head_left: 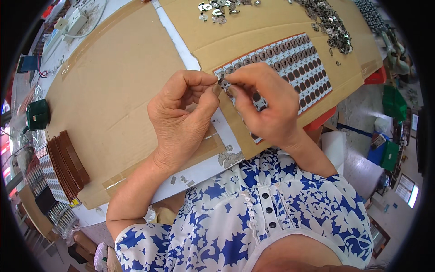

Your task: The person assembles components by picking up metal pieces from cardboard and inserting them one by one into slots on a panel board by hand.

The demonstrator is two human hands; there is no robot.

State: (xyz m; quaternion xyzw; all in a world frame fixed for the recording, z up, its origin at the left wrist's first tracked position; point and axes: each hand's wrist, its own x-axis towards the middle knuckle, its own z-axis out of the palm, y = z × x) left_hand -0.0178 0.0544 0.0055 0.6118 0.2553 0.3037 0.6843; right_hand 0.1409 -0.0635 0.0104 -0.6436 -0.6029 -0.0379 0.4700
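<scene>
My left hand (183, 111) and my right hand (269, 102) meet near the middle of the view, thumbs and forefingers pinched. Between their fingertips is a small shiny metal piece (224, 83), flat with bent parts; the fingers cover some of it. Below and beyond my right hand lies a flat panel (316, 102) with an orange-brown edge. Rows of dark round parts (304, 84) sit on its pale surface. My right hand hides the panel's near left part.
Loose metal pieces lie in a small pile (218, 10) at the far edge and a larger pile (333, 28) at the far right. Cardboard sheets (118, 90) cover the table. At left stand a stack of brown panels (68, 163) and a dark green container (37, 114).
</scene>
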